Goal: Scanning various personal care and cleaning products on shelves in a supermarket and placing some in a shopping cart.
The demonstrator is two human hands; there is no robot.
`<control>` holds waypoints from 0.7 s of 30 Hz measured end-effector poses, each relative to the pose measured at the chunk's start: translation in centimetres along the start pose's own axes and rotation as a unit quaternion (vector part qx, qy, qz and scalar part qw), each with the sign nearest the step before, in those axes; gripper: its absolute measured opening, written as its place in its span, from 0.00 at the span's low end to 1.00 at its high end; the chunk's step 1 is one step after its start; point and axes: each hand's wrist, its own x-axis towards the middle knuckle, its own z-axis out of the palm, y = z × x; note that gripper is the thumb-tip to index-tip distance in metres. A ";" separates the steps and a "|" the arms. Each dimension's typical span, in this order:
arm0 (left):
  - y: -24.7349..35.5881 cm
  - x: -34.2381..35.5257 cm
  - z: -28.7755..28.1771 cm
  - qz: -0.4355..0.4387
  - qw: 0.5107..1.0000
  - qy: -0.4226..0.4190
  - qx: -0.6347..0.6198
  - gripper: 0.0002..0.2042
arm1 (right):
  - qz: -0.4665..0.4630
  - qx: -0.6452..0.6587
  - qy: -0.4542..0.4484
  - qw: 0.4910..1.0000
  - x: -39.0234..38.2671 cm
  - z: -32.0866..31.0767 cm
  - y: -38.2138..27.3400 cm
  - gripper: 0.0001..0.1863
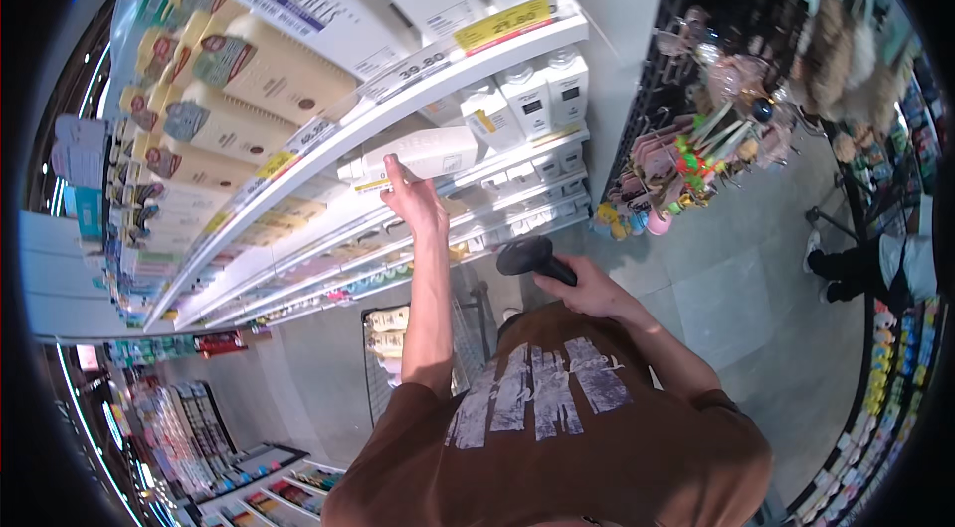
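Your left hand [413, 204] pinches the white bottle [443, 151]; keep it clear of the shelf edge [567, 27]. Nearer, your right hand [595, 290] grips a black scanner [525, 255].

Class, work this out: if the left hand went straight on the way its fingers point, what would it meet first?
The white bottle, already at the left hand. Beyond it, the white shelf edge looks next in line, though depth is hard to judge from this one view.
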 end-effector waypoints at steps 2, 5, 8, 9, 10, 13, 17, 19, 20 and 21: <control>0.2 -0.1 1.2 0.026 0.999 0.000 0.022 0.28 | -0.014 0.019 0.011 1.000 -0.5 -0.2 1.0 0.20; -1.2 -0.3 2.0 0.074 0.992 0.040 0.098 0.31 | 0.018 0.066 -0.006 0.998 -0.8 -1.0 1.4 0.21; -2.4 0.9 -0.1 0.110 0.969 0.031 0.219 0.32 | 0.022 0.061 -0.020 0.998 -0.9 -1.3 1.9 0.23; -2.7 1.3 -1.2 0.118 0.953 0.012 0.279 0.32 | 0.023 0.055 -0.027 0.998 -0.6 -1.4 2.5 0.24; -3.0 0.9 -0.7 0.113 0.953 0.009 0.281 0.32 | 0.025 0.051 -0.033 0.998 -0.4 -1.5 2.9 0.26; -3.9 0.7 0.4 0.189 0.926 -0.074 0.318 0.32 | 0.016 0.042 0.003 0.999 -0.3 -1.4 3.6 0.28; -4.3 -0.1 2.6 0.195 0.882 -0.164 0.397 0.36 | 0.028 0.034 -0.011 0.999 -0.8 -1.6 3.1 0.28; -4.2 -0.2 2.3 0.184 0.875 -0.179 0.410 0.36 | 0.024 0.021 -0.033 0.999 -1.2 -1.6 2.9 0.26; -4.2 -0.2 2.2 0.174 0.870 -0.196 0.418 0.37 | 0.025 0.023 -0.034 0.999 -1.4 -1.5 2.9 0.26; -4.5 0.3 1.1 0.178 0.867 -0.204 0.419 0.36 | 0.013 0.019 -0.035 0.999 -1.5 -1.3 2.9 0.26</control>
